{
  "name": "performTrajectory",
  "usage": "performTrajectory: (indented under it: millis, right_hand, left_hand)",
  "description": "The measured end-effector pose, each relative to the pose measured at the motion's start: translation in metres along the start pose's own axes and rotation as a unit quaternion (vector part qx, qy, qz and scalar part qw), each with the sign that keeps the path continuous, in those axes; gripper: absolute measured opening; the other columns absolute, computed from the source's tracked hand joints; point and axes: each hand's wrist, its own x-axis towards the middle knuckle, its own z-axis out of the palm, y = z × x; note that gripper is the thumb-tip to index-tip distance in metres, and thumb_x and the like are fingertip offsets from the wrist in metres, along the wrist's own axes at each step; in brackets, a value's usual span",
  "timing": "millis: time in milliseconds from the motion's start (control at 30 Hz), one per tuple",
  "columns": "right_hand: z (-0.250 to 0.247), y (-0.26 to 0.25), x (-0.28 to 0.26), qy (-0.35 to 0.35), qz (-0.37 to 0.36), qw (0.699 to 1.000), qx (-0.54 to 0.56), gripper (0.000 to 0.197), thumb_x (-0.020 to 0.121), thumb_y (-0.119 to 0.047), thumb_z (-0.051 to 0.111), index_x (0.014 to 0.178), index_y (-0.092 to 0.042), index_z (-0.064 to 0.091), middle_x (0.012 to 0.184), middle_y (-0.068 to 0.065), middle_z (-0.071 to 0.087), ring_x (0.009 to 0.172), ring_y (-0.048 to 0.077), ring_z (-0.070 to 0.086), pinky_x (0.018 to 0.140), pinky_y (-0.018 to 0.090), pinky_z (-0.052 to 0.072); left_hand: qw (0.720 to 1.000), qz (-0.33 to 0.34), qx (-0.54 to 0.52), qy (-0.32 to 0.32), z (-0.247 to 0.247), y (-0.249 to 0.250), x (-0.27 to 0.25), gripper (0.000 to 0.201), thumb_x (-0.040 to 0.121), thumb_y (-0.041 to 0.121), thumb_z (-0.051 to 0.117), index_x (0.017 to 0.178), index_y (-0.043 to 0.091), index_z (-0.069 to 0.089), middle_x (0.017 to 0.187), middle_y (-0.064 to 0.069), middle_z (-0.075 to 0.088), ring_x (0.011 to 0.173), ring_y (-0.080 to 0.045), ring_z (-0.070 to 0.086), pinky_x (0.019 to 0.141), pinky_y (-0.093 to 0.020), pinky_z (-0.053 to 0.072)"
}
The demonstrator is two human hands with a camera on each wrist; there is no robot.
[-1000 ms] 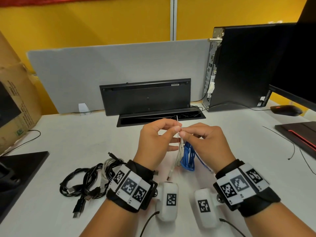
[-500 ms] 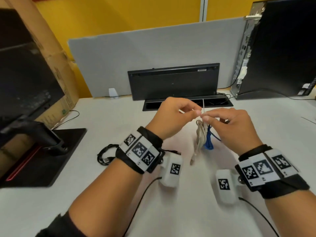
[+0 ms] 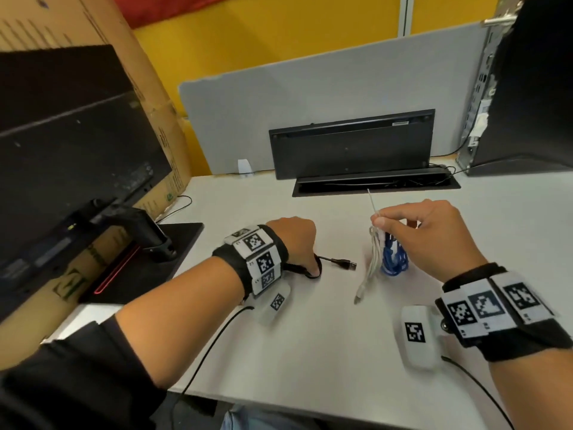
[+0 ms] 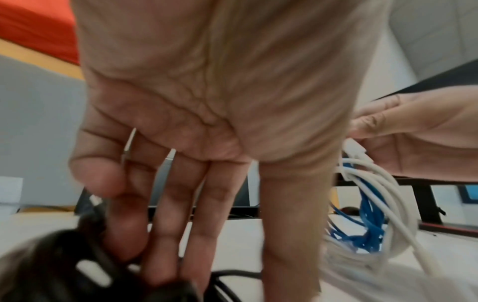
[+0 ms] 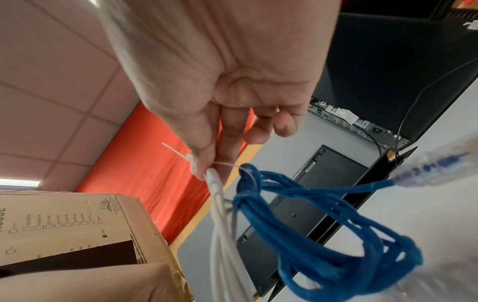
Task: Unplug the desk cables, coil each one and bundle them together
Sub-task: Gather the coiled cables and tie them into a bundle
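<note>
My right hand (image 3: 380, 222) pinches a white zip tie (image 5: 188, 159) at the top of a hanging bundle, held above the white desk (image 3: 310, 336). The bundle is a coiled white cable (image 3: 373, 259) and a coiled blue cable (image 3: 394, 259); its lower end nears the desk. My left hand (image 3: 313, 270) is down on the desk to the left, straight fingers (image 4: 168, 214) touching a black cable coil (image 4: 64, 269). That coil's USB plug (image 3: 347, 264) sticks out toward the bundle. Most of the black coil is hidden under my left wrist in the head view.
A black keyboard (image 3: 350, 144) leans against the grey partition (image 3: 310, 103) behind an open cable slot (image 3: 375, 183). A black PC tower (image 3: 527, 88) stands back right. A monitor base (image 3: 148, 252) and cardboard box (image 3: 139, 88) fill the left side.
My left hand has let go of the zip tie and dropped left onto the black cables. The right hand still holds the bundle alone. The head view has swung left.
</note>
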Motion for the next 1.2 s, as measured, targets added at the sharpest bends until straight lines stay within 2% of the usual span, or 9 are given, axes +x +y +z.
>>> performTrajectory:
  millis: [133, 233, 533, 600, 700, 833, 967, 1100, 1200]
  right_hand:
    - [-0.004, -0.001, -0.003, 0.006, -0.001, 1.000, -0.004, 0.013, 0.087, -0.023, 0.068, 0.095, -0.019, 0.077, 0.090, -0.011, 0.070, 0.072, -0.026, 0.050, 0.064, 0.006, 0.035]
    - [-0.009, -0.002, -0.004, 0.004, -0.002, 1.000, -0.011, 0.012, 0.087, -0.022, 0.068, 0.094, -0.019, 0.078, 0.089, -0.011, 0.071, 0.070, -0.027, 0.049, 0.062, -0.003, 0.038]
    - [-0.016, 0.000, -0.004, 0.006, 0.009, 1.000, -0.015, 0.013, 0.088, -0.022, 0.067, 0.094, -0.019, 0.078, 0.093, -0.010, 0.073, 0.070, -0.025, 0.051, 0.066, -0.007, 0.035]
    - [-0.016, 0.000, -0.003, 0.009, 0.010, 1.000, -0.019, 0.013, 0.088, -0.023, 0.067, 0.094, -0.021, 0.078, 0.093, -0.011, 0.073, 0.069, -0.025, 0.050, 0.066, -0.006, 0.036]
    - [-0.014, 0.000, -0.003, 0.015, 0.011, 1.000, -0.019, 0.011, 0.088, -0.024, 0.068, 0.092, -0.022, 0.078, 0.092, -0.012, 0.073, 0.069, -0.025, 0.050, 0.066, -0.006, 0.036]
    - [-0.012, 0.000, -0.002, 0.005, 0.017, 0.999, -0.040, 0.011, 0.087, -0.025, 0.068, 0.088, -0.024, 0.079, 0.091, -0.014, 0.074, 0.072, -0.028, 0.048, 0.064, -0.007, 0.034]
    - [-0.010, -0.002, -0.003, -0.017, 0.025, 0.996, -0.082, 0.013, 0.088, -0.028, 0.067, 0.083, -0.028, 0.079, 0.092, -0.016, 0.074, 0.071, -0.015, 0.057, 0.063, 0.002, 0.039]
    - [-0.006, -0.009, -0.003, -0.052, 0.031, 0.989, -0.136, 0.016, 0.092, -0.030, 0.061, 0.092, -0.028, 0.078, 0.095, -0.002, 0.073, 0.093, 0.013, 0.061, 0.085, 0.036, 0.052]
    - [-0.005, -0.014, -0.004, -0.071, 0.025, 0.981, -0.178, 0.019, 0.094, -0.035, 0.058, 0.098, -0.030, 0.076, 0.095, 0.003, 0.071, 0.096, 0.018, 0.057, 0.087, 0.038, 0.050]
  left_hand:
    - [0.997, 0.009, 0.067, -0.028, 0.001, 0.009, 0.000, 0.054, 0.054, 0.056, 0.086, 0.067, 0.020, 0.048, 0.067, 0.005, 0.058, 0.059, -0.014, 0.056, 0.049, -0.023, 0.042]
    - [0.993, 0.017, 0.115, -0.037, 0.006, 0.010, 0.001, 0.040, 0.068, 0.040, 0.082, 0.070, 0.019, 0.049, 0.072, 0.002, 0.058, 0.059, -0.014, 0.053, 0.049, -0.023, 0.038]
    - [0.978, -0.033, -0.099, 0.181, -0.014, 0.001, 0.000, 0.020, 0.090, 0.025, 0.059, 0.080, 0.012, 0.070, 0.072, -0.003, 0.066, 0.065, -0.020, 0.062, 0.058, -0.029, 0.049]
    - [0.930, -0.033, -0.287, 0.226, -0.019, 0.000, -0.001, 0.024, 0.091, 0.022, 0.063, 0.078, 0.003, 0.070, 0.071, -0.005, 0.072, 0.065, -0.015, 0.068, 0.064, -0.028, 0.055]
    - [0.795, -0.004, -0.563, 0.225, -0.024, 0.012, -0.009, 0.025, 0.089, 0.014, 0.067, 0.081, -0.010, 0.065, 0.069, -0.012, 0.072, 0.058, -0.014, 0.067, 0.059, -0.023, 0.057]
    - [0.667, 0.057, -0.719, 0.188, -0.020, 0.038, -0.019, 0.014, 0.090, 0.011, 0.065, 0.088, -0.003, 0.069, 0.085, -0.016, 0.074, 0.069, -0.025, 0.071, 0.063, -0.028, 0.058]
    - [0.671, 0.102, -0.704, 0.208, -0.016, 0.049, -0.022, 0.014, 0.090, 0.015, 0.066, 0.093, 0.002, 0.072, 0.091, -0.009, 0.076, 0.075, -0.026, 0.074, 0.066, -0.030, 0.059]
    - [0.697, 0.128, -0.674, 0.207, -0.014, 0.055, -0.027, 0.013, 0.089, 0.017, 0.067, 0.089, 0.007, 0.075, 0.089, -0.010, 0.076, 0.076, -0.026, 0.074, 0.072, -0.036, 0.061]
    - [0.693, 0.124, -0.691, 0.164, -0.015, 0.055, -0.030, 0.017, 0.091, 0.008, 0.057, 0.094, 0.005, 0.074, 0.094, -0.014, 0.075, 0.083, -0.034, 0.073, 0.077, -0.042, 0.060]
